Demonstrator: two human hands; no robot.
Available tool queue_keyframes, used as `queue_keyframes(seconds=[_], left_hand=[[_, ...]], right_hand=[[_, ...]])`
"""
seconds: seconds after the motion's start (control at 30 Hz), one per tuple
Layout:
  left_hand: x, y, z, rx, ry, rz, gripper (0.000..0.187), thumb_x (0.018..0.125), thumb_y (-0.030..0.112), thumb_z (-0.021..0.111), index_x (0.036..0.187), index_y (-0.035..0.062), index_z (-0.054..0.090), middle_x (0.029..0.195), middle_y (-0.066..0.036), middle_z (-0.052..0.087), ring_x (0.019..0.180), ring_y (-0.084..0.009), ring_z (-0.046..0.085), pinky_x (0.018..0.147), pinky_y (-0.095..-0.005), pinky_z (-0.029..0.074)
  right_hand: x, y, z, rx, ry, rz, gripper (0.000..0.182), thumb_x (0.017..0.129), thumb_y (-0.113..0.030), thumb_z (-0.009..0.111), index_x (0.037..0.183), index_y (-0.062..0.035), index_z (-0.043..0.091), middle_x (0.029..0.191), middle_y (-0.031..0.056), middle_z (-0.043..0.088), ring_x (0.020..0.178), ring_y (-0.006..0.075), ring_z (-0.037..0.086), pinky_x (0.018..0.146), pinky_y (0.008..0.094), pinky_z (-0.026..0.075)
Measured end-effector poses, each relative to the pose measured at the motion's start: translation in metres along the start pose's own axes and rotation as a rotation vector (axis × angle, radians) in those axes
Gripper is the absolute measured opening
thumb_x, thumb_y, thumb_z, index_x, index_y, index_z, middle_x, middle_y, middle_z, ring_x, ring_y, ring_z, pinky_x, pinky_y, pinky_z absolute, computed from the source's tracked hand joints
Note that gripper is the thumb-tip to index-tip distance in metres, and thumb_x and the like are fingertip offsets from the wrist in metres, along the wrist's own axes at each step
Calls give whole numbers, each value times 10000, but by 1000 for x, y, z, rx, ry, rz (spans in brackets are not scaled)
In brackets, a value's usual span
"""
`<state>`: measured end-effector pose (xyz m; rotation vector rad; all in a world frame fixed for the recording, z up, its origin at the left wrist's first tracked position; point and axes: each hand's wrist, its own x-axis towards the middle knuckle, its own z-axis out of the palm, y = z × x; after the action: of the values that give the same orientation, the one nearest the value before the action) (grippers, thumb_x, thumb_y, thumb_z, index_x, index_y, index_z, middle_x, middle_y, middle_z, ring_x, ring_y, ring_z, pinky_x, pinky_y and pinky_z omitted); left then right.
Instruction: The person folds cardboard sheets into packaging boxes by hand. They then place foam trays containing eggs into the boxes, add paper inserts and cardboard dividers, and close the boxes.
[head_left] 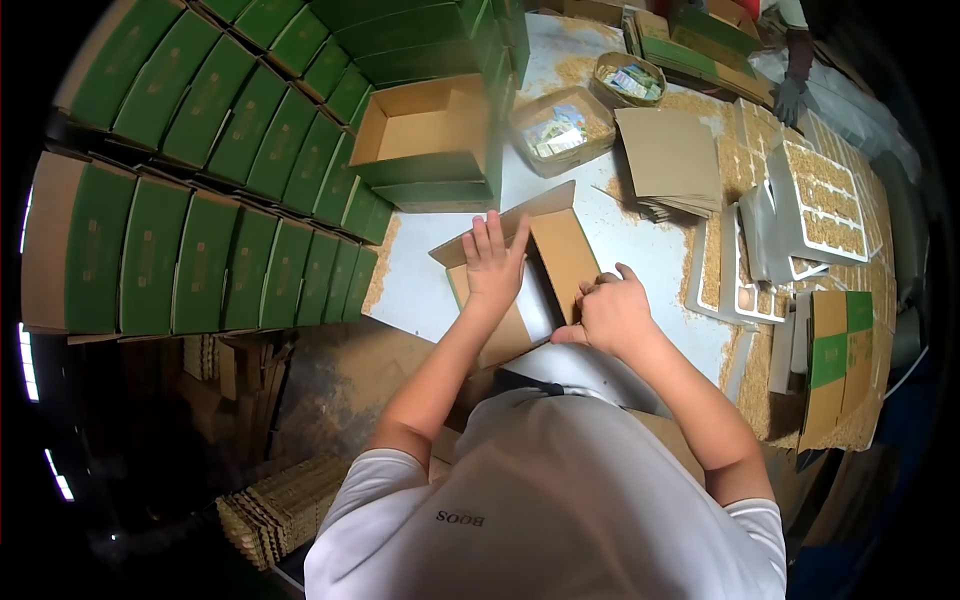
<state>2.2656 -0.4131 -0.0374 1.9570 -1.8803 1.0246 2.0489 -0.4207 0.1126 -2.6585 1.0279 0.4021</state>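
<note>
A partly folded cardboard box (566, 250), brown inside with green on its outer side, is on the white tabletop in front of my body. My left hand (490, 265) is open at its left side, with fingers stretched up and the palm against a raised flap. My right hand (614, 312) is closed at the box's near right edge, fingers curled and thumb reaching toward the inside. Part of the near side is hidden by my hands and shirt.
Green boxes (205, 260) are stacked high at left, beside an open box (430, 130). Beyond are a plastic tub (575, 155), a round basket (628, 98) and cardboard sheets (670, 160). White trays (820, 200) stand right. Another person's gloved hand (788, 100) is at far right.
</note>
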Motion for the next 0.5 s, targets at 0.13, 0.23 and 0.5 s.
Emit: queue_keyframes(seconds=[0.13,0.23,0.5], left_hand=[[15,-17,-8,-247,17,-23,631,770,334,755,1363,216,577,1366,-115,507,1270,-354,440,1072,-609,263],[39,-42,-47,-385,-360,-75,586,782,307,761,1326,161,600,1033,-92,610,1011,-309,587,866,-509,447],[-28,-5,-116,-498,-424,21,656,909,477,639,1367,16,543,1495,-274,416,1361,-449,426,1041,-474,455]], right_hand=[[48,4,20,-77,146,55,804,739,-859,453,709,-129,790,735,58,708,938,237,651,995,484,427],[71,14,73,52,481,33,567,756,-638,673,921,-104,769,896,82,703,1011,275,596,974,470,432],[67,23,93,1100,930,72,632,773,-219,766,1304,15,516,1393,237,475,1208,365,539,1072,432,431]])
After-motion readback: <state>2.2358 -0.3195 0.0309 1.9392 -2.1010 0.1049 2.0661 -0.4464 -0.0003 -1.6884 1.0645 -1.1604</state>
